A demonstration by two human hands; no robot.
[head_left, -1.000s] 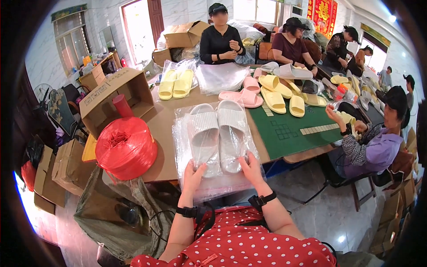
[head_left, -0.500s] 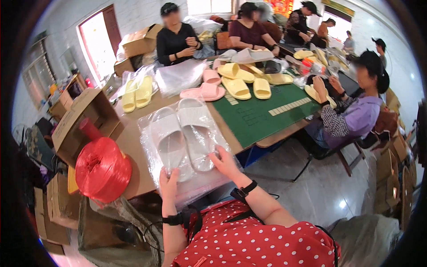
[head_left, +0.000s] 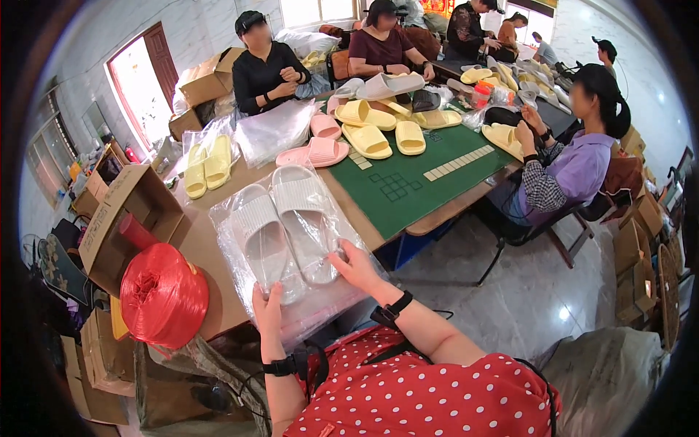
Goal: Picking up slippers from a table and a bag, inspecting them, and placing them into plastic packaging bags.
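Observation:
A pair of pale grey ridged slippers (head_left: 298, 211) lies side by side in a clear plastic bag (head_left: 227, 246) at the near edge of the table. My left hand (head_left: 268, 306) grips the bag's near left edge between thumb and fingers, by the heel of the left slipper. At the right slipper's heel, my right hand (head_left: 357, 268) pinches the bag's right side. Beneath this bag, more clear plastic sheets or bags (head_left: 328, 319) extend to the table edge.
A red twine spool (head_left: 166, 291) and an open cardboard box (head_left: 120, 211) stand left. Yellow slippers (head_left: 206, 167) in plastic, pink slippers (head_left: 320, 151) and a stack of clear bags (head_left: 273, 135) lie beyond. A co-worker (head_left: 582, 146) handles a yellow slipper across the green mat (head_left: 397, 191).
The view has turned slightly, so the surroundings sit farther left. My hands keep their hold on the bagged slippers, which stay nearly in place on the table.

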